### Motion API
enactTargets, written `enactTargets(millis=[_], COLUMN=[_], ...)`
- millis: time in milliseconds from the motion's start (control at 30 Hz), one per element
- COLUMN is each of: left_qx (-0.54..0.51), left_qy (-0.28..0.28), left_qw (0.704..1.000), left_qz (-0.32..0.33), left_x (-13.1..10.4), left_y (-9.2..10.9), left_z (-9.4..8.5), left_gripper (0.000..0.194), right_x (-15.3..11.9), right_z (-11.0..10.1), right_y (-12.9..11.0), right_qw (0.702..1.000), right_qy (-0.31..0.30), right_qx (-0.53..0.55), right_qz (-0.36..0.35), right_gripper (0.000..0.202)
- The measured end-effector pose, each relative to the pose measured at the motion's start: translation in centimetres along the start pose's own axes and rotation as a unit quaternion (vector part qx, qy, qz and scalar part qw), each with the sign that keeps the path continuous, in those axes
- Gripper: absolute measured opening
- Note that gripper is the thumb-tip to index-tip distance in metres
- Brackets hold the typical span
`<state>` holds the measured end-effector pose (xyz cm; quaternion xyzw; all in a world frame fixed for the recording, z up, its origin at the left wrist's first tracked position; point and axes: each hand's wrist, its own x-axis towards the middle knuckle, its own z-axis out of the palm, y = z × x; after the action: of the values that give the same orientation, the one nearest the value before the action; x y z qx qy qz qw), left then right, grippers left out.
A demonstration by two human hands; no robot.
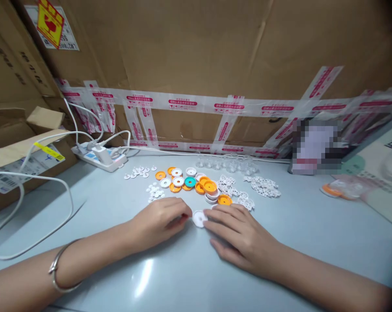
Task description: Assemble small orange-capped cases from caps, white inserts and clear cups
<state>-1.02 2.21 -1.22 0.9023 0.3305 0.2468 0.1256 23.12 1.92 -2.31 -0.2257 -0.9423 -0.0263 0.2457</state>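
A white round disc (199, 219) with a shallow raised rim lies on the table between my two hands. At its left edge is my left hand (166, 219), fingers curled and pressed together; what they pinch, if anything, is hidden. My right hand (240, 236) rests its stretched fingertips on the disc's right side, thumb apart. Just beyond are orange discs (225, 199), white discs (178, 181) and one teal disc (190, 182), partly stacked. White lacy pieces (244, 200) lie behind my right hand. Small white pegged parts (138, 172) and small white pieces (155, 192) sit to the left.
Clear plastic parts (227, 164) line the back before a large taped cardboard box (189, 52). A power strip (101, 158) with white cables (70, 195) is at left beside an open carton (27, 160). A bagged orange part (337, 190) lies right, near a pixelated item (315, 147).
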Motion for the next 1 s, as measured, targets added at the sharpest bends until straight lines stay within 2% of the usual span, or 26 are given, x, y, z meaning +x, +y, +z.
enactTargets(millis=[100, 200, 367, 600, 733, 867, 1000], left_qx=[0.054, 0.092, 0.109, 0.075, 0.126, 0.190, 0.194], left_qy=[0.075, 0.107, 0.087, 0.077, 0.076, 0.039, 0.010], left_qw=[0.995, 0.988, 0.984, 0.988, 0.977, 0.953, 0.956], left_qz=[0.044, 0.067, 0.112, 0.106, 0.153, 0.234, 0.218], left_x=[0.3, 0.6, 0.8, 0.9, 0.8, 0.7, 0.6], left_y=[0.2, -0.1, -0.2, -0.5, -0.6, -0.4, -0.4], left_z=[1.2, 1.5, 1.9, 2.2, 1.8, 1.2, 1.1], left_gripper=[0.012, 0.011, 0.013, 0.012, 0.014, 0.020, 0.025], right_x=[0.0, 0.2, 0.4, 0.2, 0.2, 0.1, 0.2], right_z=[0.2, 0.4, 0.5, 0.6, 0.6, 0.7, 0.6], right_y=[0.2, 0.2, 0.0, 0.0, 0.0, 0.0, 0.1], right_qw=[0.999, 0.998, 0.998, 0.997, 0.997, 0.997, 0.997], right_qy=[-0.042, -0.055, -0.058, -0.072, -0.068, -0.061, -0.063], right_qx=[0.010, 0.022, 0.030, 0.034, 0.039, 0.031, 0.015], right_qz=[0.009, 0.013, 0.014, 0.021, 0.024, 0.029, 0.032], right_gripper=[0.033, 0.036, 0.032, 0.032, 0.030, 0.026, 0.028])
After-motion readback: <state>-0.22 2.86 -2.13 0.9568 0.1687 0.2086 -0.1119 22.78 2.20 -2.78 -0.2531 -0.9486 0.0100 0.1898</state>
